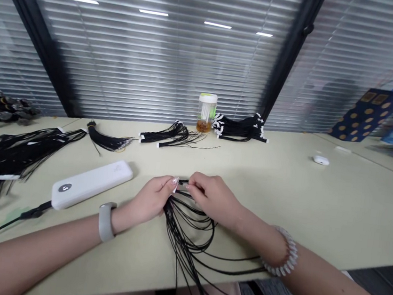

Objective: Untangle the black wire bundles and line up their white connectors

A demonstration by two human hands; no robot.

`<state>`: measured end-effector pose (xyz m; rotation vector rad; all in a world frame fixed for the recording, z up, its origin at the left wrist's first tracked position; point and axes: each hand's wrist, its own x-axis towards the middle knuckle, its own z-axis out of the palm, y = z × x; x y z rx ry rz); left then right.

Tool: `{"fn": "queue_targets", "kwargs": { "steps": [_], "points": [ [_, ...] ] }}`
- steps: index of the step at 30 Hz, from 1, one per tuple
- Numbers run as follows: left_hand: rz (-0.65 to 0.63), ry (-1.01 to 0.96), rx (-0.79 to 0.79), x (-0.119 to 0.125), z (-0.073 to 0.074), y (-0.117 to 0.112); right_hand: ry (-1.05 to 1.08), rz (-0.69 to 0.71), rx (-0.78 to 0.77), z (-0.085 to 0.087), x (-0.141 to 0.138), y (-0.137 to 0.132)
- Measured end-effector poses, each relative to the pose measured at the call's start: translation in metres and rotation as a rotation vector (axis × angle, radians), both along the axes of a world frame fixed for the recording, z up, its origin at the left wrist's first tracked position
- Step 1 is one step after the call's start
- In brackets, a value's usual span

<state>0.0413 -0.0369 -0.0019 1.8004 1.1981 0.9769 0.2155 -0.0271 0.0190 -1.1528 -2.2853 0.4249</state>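
Near the middle of the table, my left hand (153, 195) is closed on a small white connector (175, 185) from which a bundle of thin black cables (189, 241) fans out. Opposite it, my right hand (212, 197) pinches at a short dark wire end by the same connector, thumb and forefinger together. The two hands' fingertips are only a small gap apart. Loose cables loop under my right hand and hang over the table's front edge. Exactly how the wire end sits against the connector is too small to tell.
A white power bank (93, 185) with a plugged-in cable lies left of my hands. Black cable bundles lie left (14, 157) and along the back (241, 128). A lidded jar (206, 113) stands near the blinds. An earbud case (321, 160) is at right, beyond it a dotted bag (368, 115).
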Motion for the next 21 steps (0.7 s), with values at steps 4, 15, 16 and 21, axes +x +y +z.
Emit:
{"fn": "queue_targets", "kwargs": {
  "steps": [4,15,16,21],
  "points": [
    [0.002,0.036,0.032,0.0009,0.0015,0.0001,-0.055,-0.01,0.019,-0.0001,0.0003,-0.0003],
    [-0.043,0.092,0.082,0.0004,-0.0012,0.0011,-0.024,0.074,0.011,-0.0074,-0.0028,-0.001],
    [-0.042,0.094,0.093,0.0006,-0.0007,0.0009,-0.021,0.074,0.01,-0.0077,-0.003,-0.0007],
    [-0.025,0.039,-0.012,0.0005,0.002,0.0001,0.006,0.068,0.022,-0.0039,-0.002,0.002]
  ]
}}
